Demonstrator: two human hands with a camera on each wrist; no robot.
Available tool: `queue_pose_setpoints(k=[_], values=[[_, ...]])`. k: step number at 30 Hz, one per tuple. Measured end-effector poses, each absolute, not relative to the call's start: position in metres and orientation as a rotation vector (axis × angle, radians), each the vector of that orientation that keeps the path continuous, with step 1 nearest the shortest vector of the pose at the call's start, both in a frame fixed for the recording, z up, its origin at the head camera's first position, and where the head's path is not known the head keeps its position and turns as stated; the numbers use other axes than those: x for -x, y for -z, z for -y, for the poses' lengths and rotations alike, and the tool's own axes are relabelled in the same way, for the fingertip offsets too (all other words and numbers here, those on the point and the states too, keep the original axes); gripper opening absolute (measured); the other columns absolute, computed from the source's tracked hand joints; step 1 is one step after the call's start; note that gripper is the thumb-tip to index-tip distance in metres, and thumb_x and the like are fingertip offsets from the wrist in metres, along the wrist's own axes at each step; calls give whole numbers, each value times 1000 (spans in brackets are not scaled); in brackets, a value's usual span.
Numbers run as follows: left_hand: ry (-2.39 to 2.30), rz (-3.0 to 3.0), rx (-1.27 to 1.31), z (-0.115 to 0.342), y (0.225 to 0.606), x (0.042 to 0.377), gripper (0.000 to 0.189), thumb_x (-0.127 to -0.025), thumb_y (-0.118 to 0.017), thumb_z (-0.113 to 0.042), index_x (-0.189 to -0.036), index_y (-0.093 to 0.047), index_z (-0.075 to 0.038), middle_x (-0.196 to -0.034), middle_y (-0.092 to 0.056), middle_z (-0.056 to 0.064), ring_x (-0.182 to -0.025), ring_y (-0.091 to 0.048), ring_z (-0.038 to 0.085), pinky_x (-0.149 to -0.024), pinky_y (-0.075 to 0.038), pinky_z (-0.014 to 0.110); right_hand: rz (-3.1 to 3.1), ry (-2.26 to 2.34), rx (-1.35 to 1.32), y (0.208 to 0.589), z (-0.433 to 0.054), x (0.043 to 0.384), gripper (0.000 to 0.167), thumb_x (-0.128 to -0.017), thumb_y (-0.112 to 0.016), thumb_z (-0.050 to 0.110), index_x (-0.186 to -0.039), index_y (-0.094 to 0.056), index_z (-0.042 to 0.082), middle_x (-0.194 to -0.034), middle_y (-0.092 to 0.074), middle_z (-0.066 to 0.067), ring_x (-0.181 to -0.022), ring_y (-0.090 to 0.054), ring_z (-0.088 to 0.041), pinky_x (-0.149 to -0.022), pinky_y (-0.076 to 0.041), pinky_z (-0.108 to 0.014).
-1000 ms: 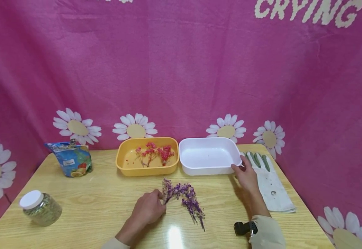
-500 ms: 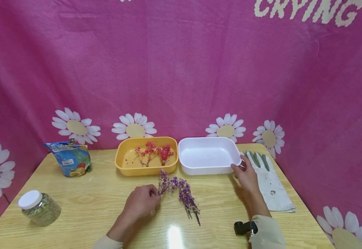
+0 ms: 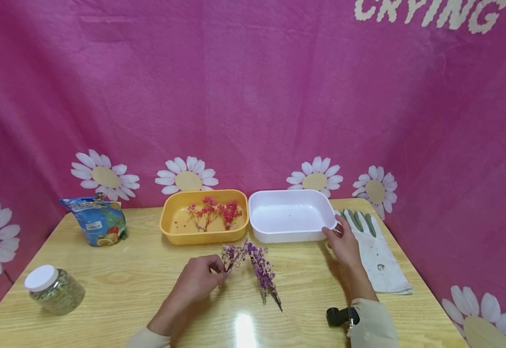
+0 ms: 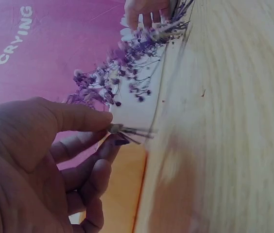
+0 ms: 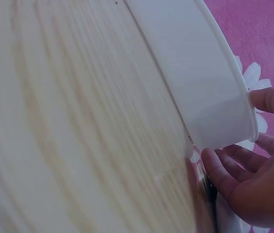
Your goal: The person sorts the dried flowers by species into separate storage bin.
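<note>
My left hand (image 3: 198, 280) pinches the stems of a sprig of purple dried flowers (image 3: 232, 255) between thumb and fingertips. Its bound stem end (image 4: 115, 128) sticks out past the fingers in the left wrist view. A second purple sprig (image 3: 262, 273) meets the held one at the flower heads, its stems slanting down to the right. At the right front corner of a white plastic basin (image 3: 292, 237), my right hand (image 3: 345, 244) holds on, thumb (image 5: 265, 99) at the rim and fingers curled round the outside of the end.
A yellow basin (image 3: 179, 238) with red dried flowers (image 3: 209, 208) adjoins the white one. At left stand a blue pouch (image 3: 100, 223) and a white-lidded jar (image 3: 57, 292). A pale cloth (image 3: 381, 268) bearing green pods (image 3: 357, 221) lies at right. A pink curtain (image 3: 253, 96) hangs behind.
My left hand has shifted a little left and away from me with the purple flowers, and the second sprig has swung slightly with it. My right hand stays at the white basin.
</note>
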State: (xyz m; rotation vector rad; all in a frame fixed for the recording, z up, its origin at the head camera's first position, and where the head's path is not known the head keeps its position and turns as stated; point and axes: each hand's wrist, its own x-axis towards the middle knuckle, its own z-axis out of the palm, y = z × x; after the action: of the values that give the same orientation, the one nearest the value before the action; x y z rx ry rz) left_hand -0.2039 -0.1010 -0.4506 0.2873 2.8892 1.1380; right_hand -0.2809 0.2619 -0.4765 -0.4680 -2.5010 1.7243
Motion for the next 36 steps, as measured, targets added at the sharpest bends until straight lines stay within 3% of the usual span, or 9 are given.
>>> queue_pose_setpoints(k=[6,12,18,24,27,36], values=[[-1205,-2817,-309,98,455,205,19,-81,-77,-28,-69,-64,-22,-65,-62,-8,-56,-50,9,-51,-37,23,2500,-1728,469,476,-262,280,69,-97,-55,31,-155,-19,20,-154,-36,-18,-136,-43,-30,-81,-47,-19],[-1304,-2762,-308,95,457,203,15,-80,-77,-21,-72,-64,-20,-61,-57,-4,-51,-46,9,-46,-36,22,2497,-1744,476,474,-260,280,69,-97,-55,31,-155,-18,20,-154,-36,-17,-134,-44,-29,-80,-46,-18],[-1340,-2754,-278,92,456,203,15,-78,-80,-22,-73,-65,-21,-66,-62,-4,-54,-47,9,-48,-37,22,2495,-1740,450,474,-261,280,70,-97,-56,31,-155,-19,20,-154,-35,-18,-135,-44,-29,-83,-48,-22],[-1465,-2713,-231,89,457,205,24,-75,-82,-18,-93,-67,-16,-76,-70,-7,-61,-49,11,-54,-37,21,2489,-1727,467,476,-260,280,69,-97,-56,33,-155,-21,19,-154,-36,-18,-134,-45,-30,-83,-49,-25],[-1471,-2705,-222,86,456,204,23,-75,-82,-19,-93,-68,-17,-76,-70,-8,-62,-48,11,-54,-36,21,2495,-1722,483,475,-260,280,69,-97,-56,33,-155,-21,20,-154,-36,-17,-134,-45,-30,-85,-49,-27],[-1452,-2686,-278,82,455,200,11,-86,-72,-19,-96,-73,-15,-80,-71,-4,-68,-57,10,-58,-45,22,2499,-1728,485,474,-261,281,68,-98,-55,30,-155,-20,20,-153,-37,-18,-132,-46,-29,-84,-49,-26]])
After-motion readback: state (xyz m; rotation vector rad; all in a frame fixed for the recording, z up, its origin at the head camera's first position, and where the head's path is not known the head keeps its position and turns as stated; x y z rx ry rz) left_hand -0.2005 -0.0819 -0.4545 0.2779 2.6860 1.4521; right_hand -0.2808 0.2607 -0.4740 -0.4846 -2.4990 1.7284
